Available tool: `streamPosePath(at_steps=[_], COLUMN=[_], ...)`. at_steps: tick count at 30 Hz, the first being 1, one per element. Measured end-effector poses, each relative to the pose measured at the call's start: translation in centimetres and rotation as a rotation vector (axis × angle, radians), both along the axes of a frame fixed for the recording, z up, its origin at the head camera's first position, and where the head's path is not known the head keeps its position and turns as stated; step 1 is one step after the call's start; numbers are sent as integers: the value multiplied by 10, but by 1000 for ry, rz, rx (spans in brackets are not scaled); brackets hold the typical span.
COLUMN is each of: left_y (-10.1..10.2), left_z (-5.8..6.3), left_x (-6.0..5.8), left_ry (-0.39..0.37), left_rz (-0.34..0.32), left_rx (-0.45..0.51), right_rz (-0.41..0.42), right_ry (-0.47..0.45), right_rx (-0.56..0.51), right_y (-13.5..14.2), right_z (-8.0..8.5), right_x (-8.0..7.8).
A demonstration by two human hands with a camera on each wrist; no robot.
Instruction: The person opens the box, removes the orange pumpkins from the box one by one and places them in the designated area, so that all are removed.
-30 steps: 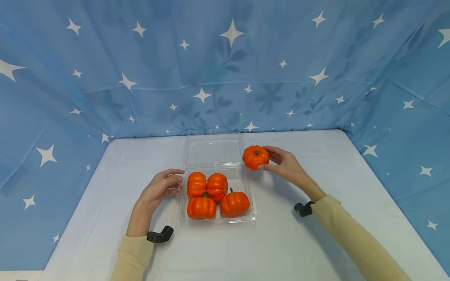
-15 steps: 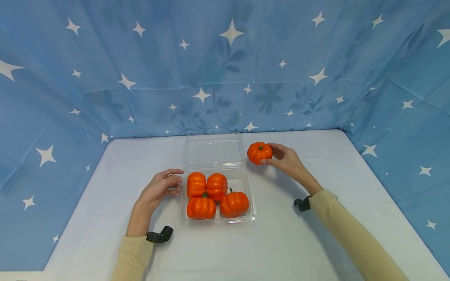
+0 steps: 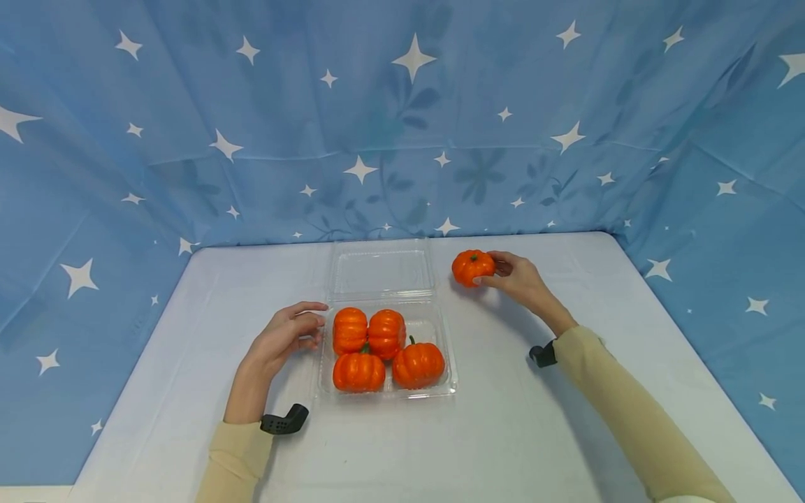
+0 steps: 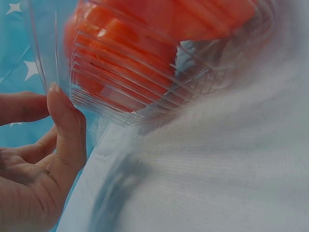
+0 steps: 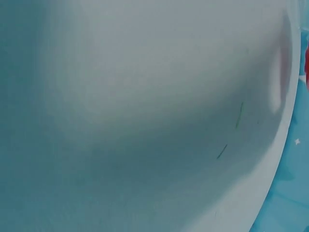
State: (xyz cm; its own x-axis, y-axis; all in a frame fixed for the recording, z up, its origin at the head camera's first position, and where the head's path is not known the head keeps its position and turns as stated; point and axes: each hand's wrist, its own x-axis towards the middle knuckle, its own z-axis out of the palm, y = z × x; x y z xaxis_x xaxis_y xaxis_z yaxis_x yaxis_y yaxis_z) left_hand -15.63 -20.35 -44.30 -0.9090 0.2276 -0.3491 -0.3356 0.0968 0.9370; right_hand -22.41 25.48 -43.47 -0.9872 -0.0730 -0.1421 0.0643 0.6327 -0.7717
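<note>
A small orange toy pumpkin (image 3: 473, 268) is held between the thumb and fingers of my right hand (image 3: 519, 281), right of the lid and just above the table. My left hand (image 3: 286, 339) is at the left side of a clear plastic clamshell box (image 3: 430, 321). In the left wrist view, thumb and forefinger (image 4: 67, 121) pinch the box's rim. Several orange pumpkins (image 3: 418, 365) sit in the box, with a gap at its back right. The right wrist view shows mostly tabletop and shadow, with the held pumpkin barely visible at its right edge.
The box's clear lid (image 3: 382, 271) lies folded back behind it, near the far table edge. A white cloth covers the table (image 3: 402, 447). A blue curtain with white stars (image 3: 402, 126) hangs behind and at both sides.
My right hand has moved back and to the right with the pumpkin, away from the box. The left hand, the box and the pumpkins inside it have stayed in place.
</note>
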Motion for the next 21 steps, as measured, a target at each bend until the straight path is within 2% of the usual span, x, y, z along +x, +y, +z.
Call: streamPosePath(at_steps=[9, 21], left_y=[0, 0], left_z=[0, 0], left_x=[1, -1], left_ry=[0, 3], left_rz=[2, -1], left_rx=[-1, 9], right_rz=[-16, -29], right_ry=[-42, -79], right_rx=[-9, 15], right_y=[6, 9], right_z=[-4, -6], right_x=[-5, -4])
